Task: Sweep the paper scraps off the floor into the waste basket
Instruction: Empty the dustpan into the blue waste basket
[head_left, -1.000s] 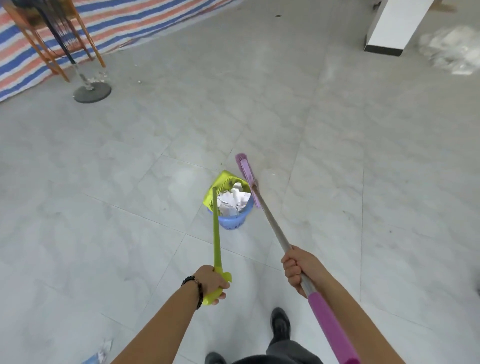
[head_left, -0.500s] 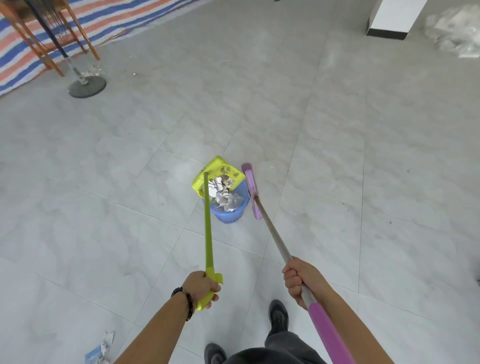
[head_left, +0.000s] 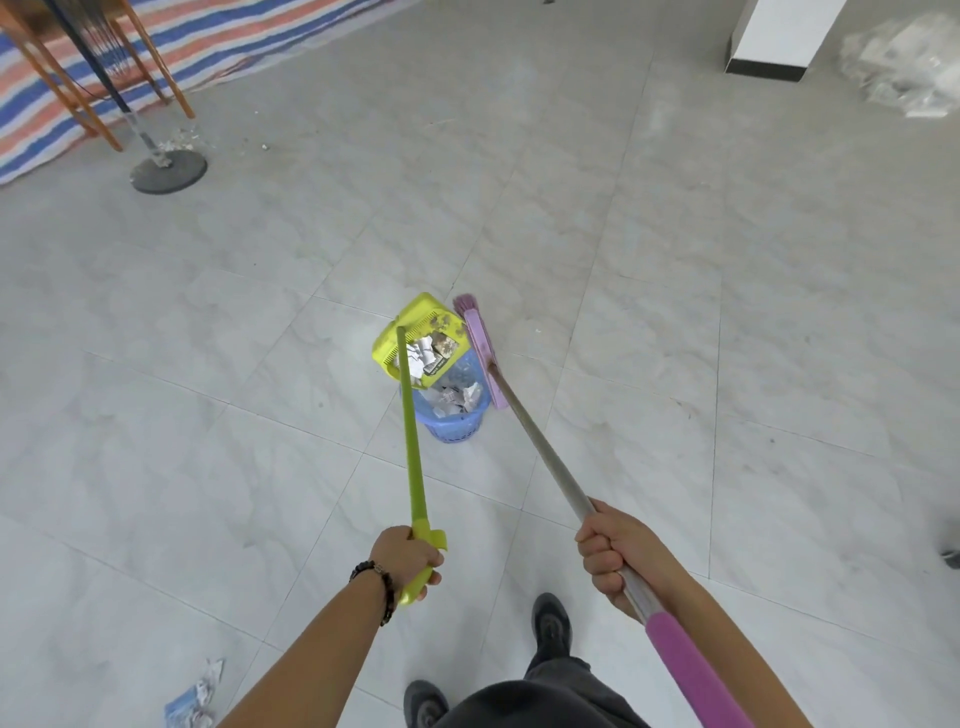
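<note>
**Dustpan tipped over the basket, broom head beside it**

The left hand (head_left: 408, 558) is wrapped round the near end of the dustpan's long green handle, with a bead bracelet (head_left: 376, 587) at the wrist. The yellow-green dustpan (head_left: 415, 325) hangs tilted over the blue waste basket (head_left: 457, 421), covering its rim from about ten to twelve o'clock. Paper scraps (head_left: 423, 356) lie in the pan, and more are heaped inside the basket.

The right hand (head_left: 610, 556) is closed in a fist round the grey pole of the broom (head_left: 480, 348), just above its pink grip. The broom's pink head stands at the basket's two o'clock side, close against the pan's edge; whether they touch I cannot tell.

A few loose scraps (head_left: 200, 696) lie on the floor (head_left: 675, 312) at seven o'clock in the view, well apart from the basket. At ten o'clock a round stand base (head_left: 169, 169) sits near a striped tarp (head_left: 260, 47). At one o'clock are a white pillar (head_left: 779, 36) and a heap of clear plastic (head_left: 904, 67).
</note>
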